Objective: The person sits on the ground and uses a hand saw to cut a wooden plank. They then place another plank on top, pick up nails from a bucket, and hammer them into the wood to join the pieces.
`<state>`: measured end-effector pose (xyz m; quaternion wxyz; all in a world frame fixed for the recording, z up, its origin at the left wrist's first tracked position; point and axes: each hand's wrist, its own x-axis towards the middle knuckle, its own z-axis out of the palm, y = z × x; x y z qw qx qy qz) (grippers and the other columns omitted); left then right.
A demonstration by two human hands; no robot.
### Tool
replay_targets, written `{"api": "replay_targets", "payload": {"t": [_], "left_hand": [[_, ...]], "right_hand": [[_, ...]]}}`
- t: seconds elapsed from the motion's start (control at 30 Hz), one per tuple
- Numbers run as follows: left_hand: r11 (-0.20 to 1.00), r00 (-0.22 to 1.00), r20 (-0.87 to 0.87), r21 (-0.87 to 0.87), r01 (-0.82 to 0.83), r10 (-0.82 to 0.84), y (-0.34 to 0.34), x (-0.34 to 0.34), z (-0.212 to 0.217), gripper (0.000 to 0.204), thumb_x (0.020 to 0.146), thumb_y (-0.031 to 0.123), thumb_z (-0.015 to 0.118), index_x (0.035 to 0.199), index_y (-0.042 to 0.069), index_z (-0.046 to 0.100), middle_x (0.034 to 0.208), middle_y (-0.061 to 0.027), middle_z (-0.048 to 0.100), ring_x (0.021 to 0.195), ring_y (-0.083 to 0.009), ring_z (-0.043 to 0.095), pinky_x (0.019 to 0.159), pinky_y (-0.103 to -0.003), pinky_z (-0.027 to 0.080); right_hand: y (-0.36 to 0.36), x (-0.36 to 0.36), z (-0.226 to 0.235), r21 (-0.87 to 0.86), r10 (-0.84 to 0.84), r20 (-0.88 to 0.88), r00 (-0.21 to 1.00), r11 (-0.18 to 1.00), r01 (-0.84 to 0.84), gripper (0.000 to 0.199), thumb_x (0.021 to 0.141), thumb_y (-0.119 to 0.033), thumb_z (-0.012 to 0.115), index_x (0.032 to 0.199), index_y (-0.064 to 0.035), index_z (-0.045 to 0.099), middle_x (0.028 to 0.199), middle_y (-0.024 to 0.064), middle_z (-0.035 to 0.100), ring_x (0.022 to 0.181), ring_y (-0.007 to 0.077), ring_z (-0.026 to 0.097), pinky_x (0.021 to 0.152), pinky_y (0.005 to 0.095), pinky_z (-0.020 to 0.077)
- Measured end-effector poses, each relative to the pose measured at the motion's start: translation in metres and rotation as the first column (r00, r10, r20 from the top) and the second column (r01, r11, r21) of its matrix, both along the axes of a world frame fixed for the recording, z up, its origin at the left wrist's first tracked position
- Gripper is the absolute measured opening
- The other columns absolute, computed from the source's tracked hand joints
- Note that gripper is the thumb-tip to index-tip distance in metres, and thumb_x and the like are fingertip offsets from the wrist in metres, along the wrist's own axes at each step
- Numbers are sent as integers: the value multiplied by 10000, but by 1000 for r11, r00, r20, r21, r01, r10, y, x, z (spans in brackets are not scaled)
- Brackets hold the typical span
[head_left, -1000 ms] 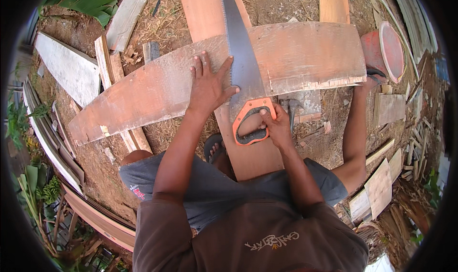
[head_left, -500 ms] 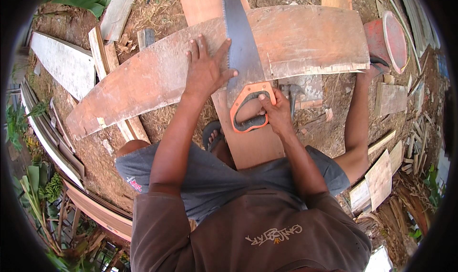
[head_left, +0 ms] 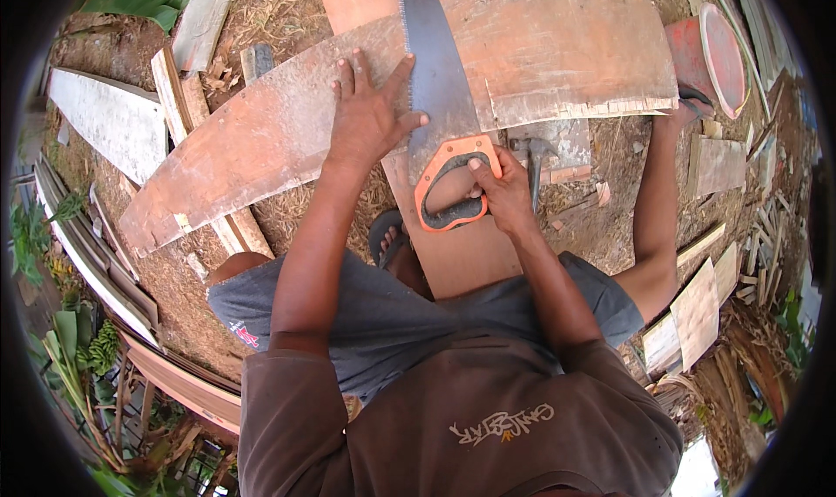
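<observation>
Fingers of the left hand point(head_left: 370, 118) lay spread flat on the curved board point(head_left: 557, 53) to keep it from sliding, while the right hand point(head_left: 501, 188) was wrapped tight around the saw point(head_left: 435, 87) handle.

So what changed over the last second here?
The right hand has pulled the saw back toward the body along its cut in the curved board, still gripping the orange handle. The left hand stays flat on the board beside the blade; the hammer is unmoved.
</observation>
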<state>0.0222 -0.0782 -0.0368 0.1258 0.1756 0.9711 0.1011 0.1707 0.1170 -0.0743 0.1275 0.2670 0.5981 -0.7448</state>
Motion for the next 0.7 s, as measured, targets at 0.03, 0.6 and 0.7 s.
{"api": "replay_targets", "payload": {"t": [0.03,0.6,0.7], "left_hand": [[1000,1000,-1,4,2,-2,0,0,-1,922,791,623,742,1580,338,360,1593,-393,198,1489,-589,149,1194,-633,252],[999,999,20,7,-43,43,6,1,4,960,753,533,827,1576,338,372,1621,-351,189,1495,-561,186,1185,-641,271],[999,998,39,-13,-41,41,8,0,4,944,757,498,833,1570,331,384,1614,-343,221,1502,-545,185,1195,-589,293]], "right_hand": [[0,0,0,-1,-7,-9,1000,1000,7,273,992,-166,685,1197,6,632,848,15,651,654,74,589,597,239,509],[15,-1,3,239,160,63,985,956,-170,452,937,-291,730,1245,15,604,952,87,675,753,156,639,698,308,535],[38,5,16,517,206,43,978,833,-198,552,919,-364,725,1292,15,577,1047,141,665,855,224,654,794,367,537]]}}
